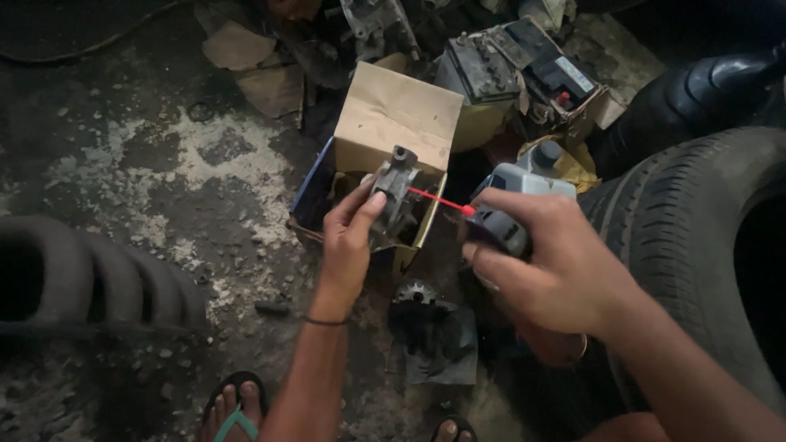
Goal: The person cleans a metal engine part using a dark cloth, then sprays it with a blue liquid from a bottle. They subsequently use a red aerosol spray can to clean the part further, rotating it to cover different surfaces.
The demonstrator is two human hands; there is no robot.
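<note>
gripping a dark grey metal part [394, 200], the left hand [348, 245] wraps its fingers around the lower body of the piece and holds it upright over an open cardboard box [399, 115], thumb lying along the part's side. right hand [550, 263] is closed round a spray can [501, 227], fingers curled over the can's top, and a thin red straw [440, 200] runs from the nozzle leftward with its tip touching or just short of the metal part; which of the two cannot be told. the part sits between the two hands, just above the box's front edge, its round upper end showing above the left thumb.

just behind the right hand stands a grey plastic bottle [528, 174] with a dark cap. on the stained concrete floor [147, 180] below the hands lies a toothed gear piece [415, 293] on a dark rag [442, 348]. large tyres [696, 221] fill the right side, another tyre [90, 282] lies at the left, and old batteries [512, 65] are heaped beyond the box. sandalled feet [236, 409] show at the bottom edge.
</note>
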